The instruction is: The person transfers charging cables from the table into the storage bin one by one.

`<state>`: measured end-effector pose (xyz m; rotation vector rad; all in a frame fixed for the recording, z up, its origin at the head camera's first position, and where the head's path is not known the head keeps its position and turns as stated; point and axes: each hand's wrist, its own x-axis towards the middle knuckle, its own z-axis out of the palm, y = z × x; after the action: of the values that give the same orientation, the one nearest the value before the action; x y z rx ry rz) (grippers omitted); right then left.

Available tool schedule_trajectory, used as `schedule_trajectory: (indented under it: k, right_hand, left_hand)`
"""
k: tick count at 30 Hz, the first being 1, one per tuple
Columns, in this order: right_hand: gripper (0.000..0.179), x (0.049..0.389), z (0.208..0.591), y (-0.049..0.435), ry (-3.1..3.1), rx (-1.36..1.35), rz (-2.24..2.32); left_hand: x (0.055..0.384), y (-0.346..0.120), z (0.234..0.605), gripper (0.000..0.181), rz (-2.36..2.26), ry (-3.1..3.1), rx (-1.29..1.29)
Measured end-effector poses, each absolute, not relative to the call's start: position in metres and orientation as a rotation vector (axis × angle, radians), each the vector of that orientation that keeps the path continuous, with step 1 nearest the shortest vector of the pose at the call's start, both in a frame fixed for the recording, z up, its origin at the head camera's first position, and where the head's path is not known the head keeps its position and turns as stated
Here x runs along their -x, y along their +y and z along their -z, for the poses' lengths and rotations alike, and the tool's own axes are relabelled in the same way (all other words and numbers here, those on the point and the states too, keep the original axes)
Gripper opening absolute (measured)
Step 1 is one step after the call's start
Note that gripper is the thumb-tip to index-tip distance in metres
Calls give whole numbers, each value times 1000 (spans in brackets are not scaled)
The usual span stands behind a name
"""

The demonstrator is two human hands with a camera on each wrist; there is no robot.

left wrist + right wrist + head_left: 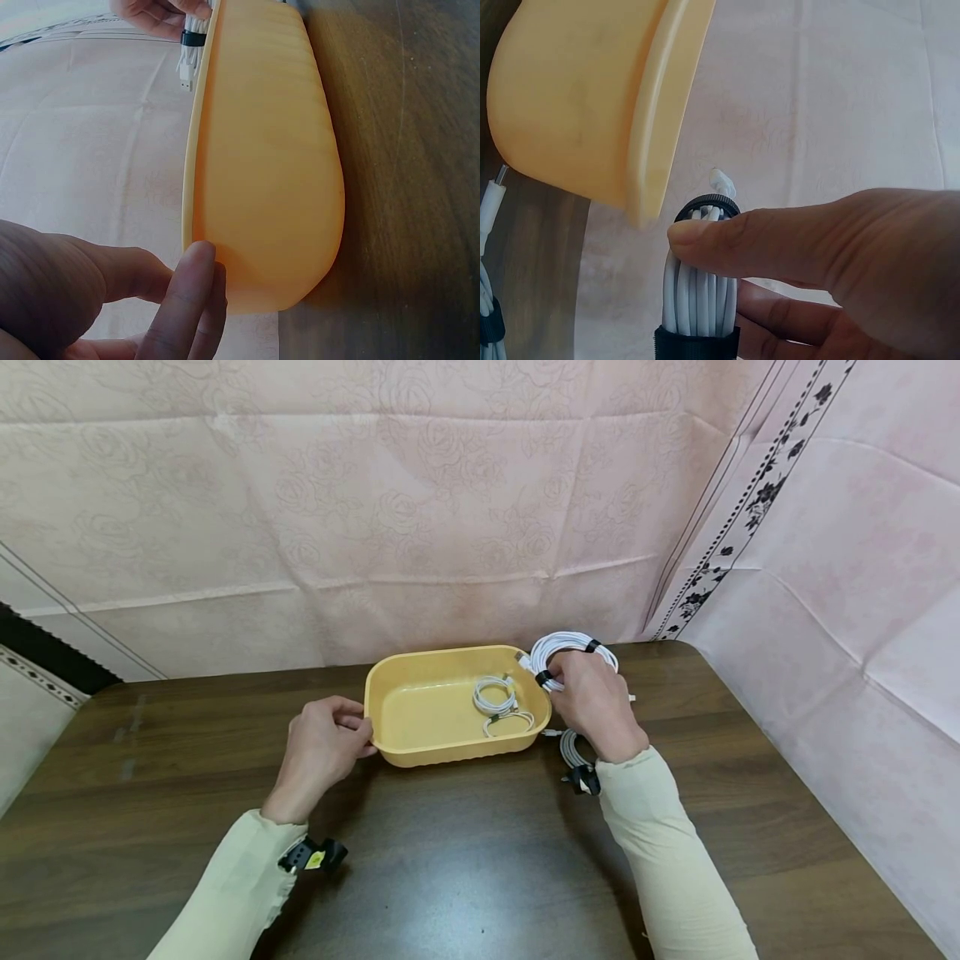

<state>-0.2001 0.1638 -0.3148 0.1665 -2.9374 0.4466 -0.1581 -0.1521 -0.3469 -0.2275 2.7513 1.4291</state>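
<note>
A yellow plastic tray stands on the table with two small coils of white cable inside, at its right end. My left hand is at the tray's left end, its thumb and fingers pinching the rim, as the left wrist view shows. With my right hand I hold a larger coil of white cable, bound by black straps, raised at the tray's right edge. In the right wrist view the thumb presses on this bundle, near a black strap. A USB plug hangs from it.
Another coiled white cable lies on the table right of the tray, partly hidden by my right wrist. The brown wooden table meets a patterned pink covering at the back and another covering on the right.
</note>
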Motion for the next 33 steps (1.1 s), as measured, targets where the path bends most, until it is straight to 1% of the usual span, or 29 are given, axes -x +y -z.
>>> schedule_trajectory:
  k: [5,13,33]
  right_hand:
    - [14,200,315,162,-2944,-175,-448]
    - [10,199,315,158,-2965,-176,-448]
    - [15,196,315,152,-2904,-227,-464]
  left_hand:
    - [158,-152,347,36,-1426,2754,229]
    - [158,-152,347,35,-1435,2745,232]
    - [158,-152,347,35,-1439,2730,242]
